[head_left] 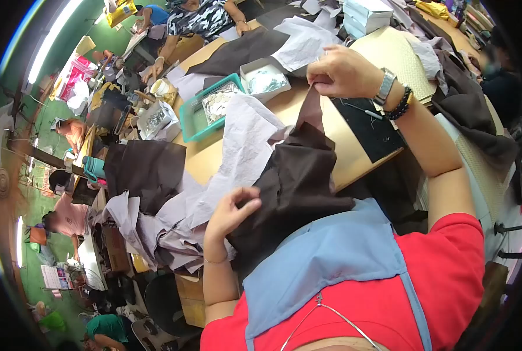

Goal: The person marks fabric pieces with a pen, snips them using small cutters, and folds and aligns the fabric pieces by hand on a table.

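My right hand [342,71] is raised over the table, its fingers pinching the top corner of a dark brown leather-like sheet [299,169]. The sheet hangs down from that corner and spreads across my lap against the blue apron [325,248]. My left hand [233,212] is beside the sheet's left edge, fingers loosely curled and thumb apart, with nothing visible in it. A pale, whitish-backed sheet [240,137] lies just beyond, reaching over the table edge to a heap of similar pieces [176,225].
A teal tray [186,120] with small pale pieces and a white box [265,79] stand on the table [205,161]. A black mat [371,137] with a pen-like tool lies at the right. White boxes [366,14] are stacked at the back. Other people work around the room.
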`<state>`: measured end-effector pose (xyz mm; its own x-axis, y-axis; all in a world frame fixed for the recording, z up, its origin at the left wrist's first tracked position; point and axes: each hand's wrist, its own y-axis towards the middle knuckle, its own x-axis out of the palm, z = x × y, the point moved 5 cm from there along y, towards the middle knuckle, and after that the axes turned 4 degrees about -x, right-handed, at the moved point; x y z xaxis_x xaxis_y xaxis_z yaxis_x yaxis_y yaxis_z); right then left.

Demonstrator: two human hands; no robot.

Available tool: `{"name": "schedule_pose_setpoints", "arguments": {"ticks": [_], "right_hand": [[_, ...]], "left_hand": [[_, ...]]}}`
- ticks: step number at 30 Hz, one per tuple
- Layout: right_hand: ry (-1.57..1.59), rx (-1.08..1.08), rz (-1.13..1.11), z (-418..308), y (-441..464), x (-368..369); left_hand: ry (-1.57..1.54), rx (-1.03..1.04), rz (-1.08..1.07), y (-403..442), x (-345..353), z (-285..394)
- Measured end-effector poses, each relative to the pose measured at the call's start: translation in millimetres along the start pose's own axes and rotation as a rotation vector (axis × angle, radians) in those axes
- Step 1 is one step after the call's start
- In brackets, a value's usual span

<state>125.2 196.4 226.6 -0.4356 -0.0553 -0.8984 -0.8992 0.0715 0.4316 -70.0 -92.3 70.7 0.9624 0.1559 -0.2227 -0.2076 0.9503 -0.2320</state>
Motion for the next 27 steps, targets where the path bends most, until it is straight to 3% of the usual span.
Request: {"name": "schedule_pose_setpoints", "arguments": {"ticks": [2, 4, 7, 10, 15, 17, 19, 21, 23, 25, 27], "right_hand": [[-0.072, -0.073, -0.028, -17, 15, -28], [-0.165, -0.192, 0.016, -31, 28, -46], [-0.238, -0.274, 0.026, -45, 44, -64], [-0.282, -0.265, 0.002, -50, 52, -79], [-0.266, -0.234, -0.033, -49, 59, -104], [-0.356, -0.064, -0.253, -44, 66, -115], [-0.304, -0.154, -0.105, -46, 68, -118], [-0.235, -0.277, 0.046, -46, 68, -108], [-0.369, -0.323, -0.035, -61, 72, -87], [-0.288, -0.305, -0.088, -85, 73, -79], [-0.273, -0.372, -0.063, -89, 78, -68]], "left_hand": [[0.167, 0.174, 0.229, 24, 16, 43], [0.121, 0.341, 0.42, 39, 41, 84], [0.386, 0.685, 0.653, 65, 65, 121], [0.195, 0.596, 0.582, 93, 55, 89], [0.257, 0.888, 0.738, 72, 36, 82], [0.373, 1.016, 0.758, 58, 39, 84], [0.383, 0.992, 0.623, 58, 48, 76], [0.217, 0.955, 0.62, 64, 55, 85], [0.323, 0.895, 0.67, 63, 63, 117], [0.434, 0.912, 0.718, 72, 73, 136], [0.227, 0.689, 0.508, 96, 75, 112]]}}
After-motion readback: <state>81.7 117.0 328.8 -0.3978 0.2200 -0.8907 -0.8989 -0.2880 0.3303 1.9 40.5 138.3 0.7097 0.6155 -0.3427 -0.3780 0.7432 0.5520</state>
